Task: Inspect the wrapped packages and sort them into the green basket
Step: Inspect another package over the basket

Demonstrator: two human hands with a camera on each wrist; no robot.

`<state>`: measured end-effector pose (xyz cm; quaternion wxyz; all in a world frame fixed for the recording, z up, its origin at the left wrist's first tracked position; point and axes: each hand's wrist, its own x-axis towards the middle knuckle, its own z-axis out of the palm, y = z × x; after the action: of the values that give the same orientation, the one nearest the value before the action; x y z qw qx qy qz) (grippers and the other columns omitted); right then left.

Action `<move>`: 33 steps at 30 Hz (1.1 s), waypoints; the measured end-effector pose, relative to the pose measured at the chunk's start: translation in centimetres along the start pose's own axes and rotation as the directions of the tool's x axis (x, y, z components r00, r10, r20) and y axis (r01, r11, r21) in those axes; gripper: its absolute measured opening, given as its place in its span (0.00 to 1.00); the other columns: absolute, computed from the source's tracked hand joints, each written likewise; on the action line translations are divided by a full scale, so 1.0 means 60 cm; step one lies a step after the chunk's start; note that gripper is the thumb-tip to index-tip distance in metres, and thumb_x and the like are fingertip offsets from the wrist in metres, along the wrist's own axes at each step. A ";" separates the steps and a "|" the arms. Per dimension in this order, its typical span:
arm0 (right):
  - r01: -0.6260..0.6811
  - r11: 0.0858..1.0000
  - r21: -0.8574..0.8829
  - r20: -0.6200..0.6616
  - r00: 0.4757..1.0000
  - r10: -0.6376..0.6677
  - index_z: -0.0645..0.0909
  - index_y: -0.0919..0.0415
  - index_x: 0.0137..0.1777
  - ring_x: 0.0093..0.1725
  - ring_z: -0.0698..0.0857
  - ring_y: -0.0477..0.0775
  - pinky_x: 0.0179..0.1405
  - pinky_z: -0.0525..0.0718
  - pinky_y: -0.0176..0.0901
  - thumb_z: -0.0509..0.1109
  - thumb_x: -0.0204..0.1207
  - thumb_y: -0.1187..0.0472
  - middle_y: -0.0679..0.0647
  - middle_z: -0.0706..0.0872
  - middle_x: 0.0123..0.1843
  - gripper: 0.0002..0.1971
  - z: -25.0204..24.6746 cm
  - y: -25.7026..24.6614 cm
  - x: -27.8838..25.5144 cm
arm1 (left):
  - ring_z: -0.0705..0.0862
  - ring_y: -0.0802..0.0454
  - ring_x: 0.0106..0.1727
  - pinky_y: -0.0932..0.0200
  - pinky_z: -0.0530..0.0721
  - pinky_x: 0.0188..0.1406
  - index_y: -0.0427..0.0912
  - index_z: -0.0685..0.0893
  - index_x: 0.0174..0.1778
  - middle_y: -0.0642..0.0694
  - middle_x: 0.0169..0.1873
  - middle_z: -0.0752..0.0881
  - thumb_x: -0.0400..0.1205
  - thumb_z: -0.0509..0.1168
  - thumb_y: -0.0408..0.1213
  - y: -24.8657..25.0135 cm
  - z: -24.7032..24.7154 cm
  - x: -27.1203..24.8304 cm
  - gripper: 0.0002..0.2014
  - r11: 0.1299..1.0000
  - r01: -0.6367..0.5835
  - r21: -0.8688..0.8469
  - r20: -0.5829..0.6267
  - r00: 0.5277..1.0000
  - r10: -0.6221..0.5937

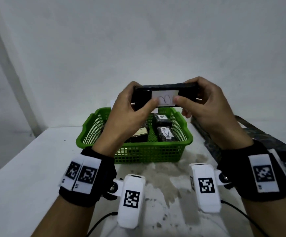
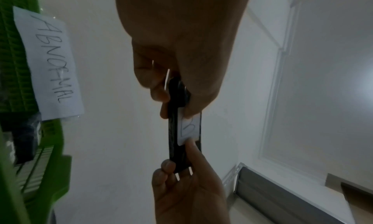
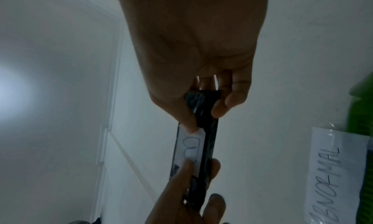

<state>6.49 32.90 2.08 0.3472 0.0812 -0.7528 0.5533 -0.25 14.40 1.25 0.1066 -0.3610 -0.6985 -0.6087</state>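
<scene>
Both hands (image 1: 128, 110) (image 1: 205, 106) pinch black package (image 1: 164, 88) above basket (image 1: 181, 127).

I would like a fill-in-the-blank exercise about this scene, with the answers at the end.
1. The black wrapped package is held by ____ hands, the left hand and the right hand.
2. The letter on its white label is ____.
3. The package is held above the ____ basket.
4. The paper sign on the basket reads ____.

Missing words: both; B; green; ABNORMAL
</scene>
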 end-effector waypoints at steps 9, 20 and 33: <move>0.026 0.999 0.028 0.029 0.999 -0.027 0.79 0.55 0.44 0.43 0.86 0.50 0.49 0.86 0.47 0.77 0.75 0.54 0.58 0.92 0.47 0.09 0.010 -0.018 -0.009 | 0.85 0.49 0.44 0.57 0.87 0.46 0.44 0.80 0.51 0.38 0.52 0.85 0.82 0.67 0.45 0.008 0.002 -0.006 0.09 0.942 0.083 -0.324 0.146 0.989 -0.036; 0.061 0.998 -0.012 0.021 0.998 -0.061 0.79 0.54 0.48 0.56 0.92 0.53 0.60 0.90 0.52 0.79 0.72 0.55 0.52 0.92 0.58 0.12 0.022 -0.018 -0.015 | 0.82 0.52 0.43 0.59 0.82 0.46 0.47 0.80 0.49 0.29 0.54 0.84 0.79 0.67 0.41 0.006 -0.006 -0.003 0.05 0.963 -0.015 -0.270 0.057 0.998 0.032; -0.121 0.976 0.182 0.035 0.993 0.117 0.76 0.58 0.60 0.29 0.88 0.54 0.36 0.91 0.46 0.75 0.78 0.73 0.55 0.91 0.38 0.17 0.029 -0.019 -0.015 | 0.90 0.54 0.45 0.60 0.86 0.49 0.42 0.81 0.62 0.51 0.39 0.90 0.82 0.71 0.28 -0.006 -0.012 0.004 0.14 0.943 0.042 -0.331 0.018 0.999 -0.038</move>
<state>7.00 30.70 2.14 0.2954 0.0744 -0.7063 0.6391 -0.89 13.80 1.29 0.0279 -0.3629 -0.5941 -0.7173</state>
